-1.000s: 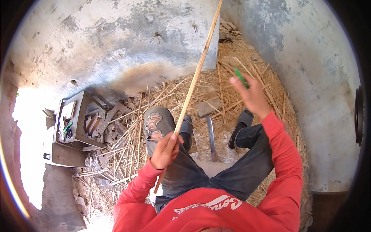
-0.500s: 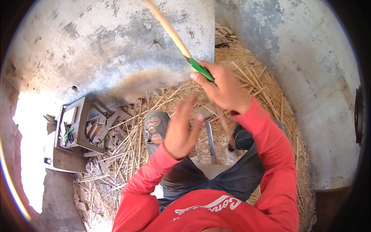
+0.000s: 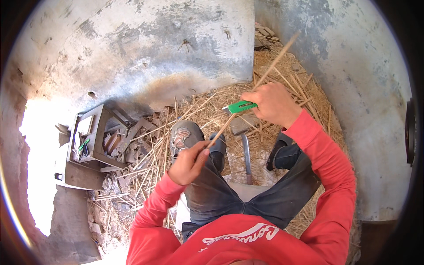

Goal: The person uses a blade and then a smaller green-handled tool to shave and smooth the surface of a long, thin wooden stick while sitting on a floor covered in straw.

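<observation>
A thin pale wooden stick (image 3: 223, 129) slants across in front of me, from lower left to upper right. My left hand (image 3: 189, 164) is closed round its lower end. My right hand (image 3: 274, 104) grips a green utility knife (image 3: 241, 107) with its blade out, pointing left. The knife lies across the stick's middle. Beyond the right hand the stick's upper part (image 3: 279, 56) sticks out; whether those fingers also hold it, I cannot tell. Between my legs a long machete-like blade (image 3: 247, 157) lies on the ground, apart from both hands.
Straw and split sticks (image 3: 145, 176) litter the ground around my legs. A small wooden table on its side (image 3: 95, 148) stands at left, with green-handled scissors (image 3: 83, 145) on it. Worn grey walls (image 3: 145, 48) rise ahead and at right. A flat stone (image 3: 244, 123) lies beyond the long blade.
The stick has swung from pointing up left to pointing up right. My left hand, open before, has moved down left and closed on its lower end. The knife now points left.
</observation>
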A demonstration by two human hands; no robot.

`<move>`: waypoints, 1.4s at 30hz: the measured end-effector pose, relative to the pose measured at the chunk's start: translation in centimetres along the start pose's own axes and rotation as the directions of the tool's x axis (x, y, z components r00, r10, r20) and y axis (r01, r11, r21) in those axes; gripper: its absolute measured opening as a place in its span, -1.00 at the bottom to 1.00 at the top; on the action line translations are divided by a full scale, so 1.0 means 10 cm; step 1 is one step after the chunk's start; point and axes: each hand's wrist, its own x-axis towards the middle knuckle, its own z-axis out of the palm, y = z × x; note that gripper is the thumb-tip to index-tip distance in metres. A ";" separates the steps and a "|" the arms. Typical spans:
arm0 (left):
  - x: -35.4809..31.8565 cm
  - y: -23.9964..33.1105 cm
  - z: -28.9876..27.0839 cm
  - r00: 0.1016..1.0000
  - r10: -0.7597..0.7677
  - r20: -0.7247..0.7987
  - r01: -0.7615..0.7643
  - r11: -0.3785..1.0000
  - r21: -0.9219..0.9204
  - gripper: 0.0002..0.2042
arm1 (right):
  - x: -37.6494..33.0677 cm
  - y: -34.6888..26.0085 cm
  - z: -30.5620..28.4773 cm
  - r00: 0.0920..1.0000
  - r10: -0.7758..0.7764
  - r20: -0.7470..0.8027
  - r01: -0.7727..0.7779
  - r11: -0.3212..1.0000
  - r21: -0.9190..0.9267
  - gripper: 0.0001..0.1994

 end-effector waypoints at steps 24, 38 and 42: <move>-0.20 0.07 0.36 0.969 -0.241 0.047 0.245 0.962 -0.121 -0.78 | -0.40 0.70 0.86 0.846 0.533 0.024 -0.516 0.829 -0.215 -0.50; -0.47 -0.21 0.06 0.902 -0.390 0.187 0.402 0.594 -0.697 -0.72 | -0.72 1.34 0.13 0.632 0.753 -0.183 -0.722 0.658 0.214 -0.24; -0.12 -0.14 0.17 0.890 -0.410 0.201 0.425 0.580 -0.695 -0.70 | -0.33 -0.19 0.11 0.857 0.504 0.107 -0.512 0.813 0.277 -0.33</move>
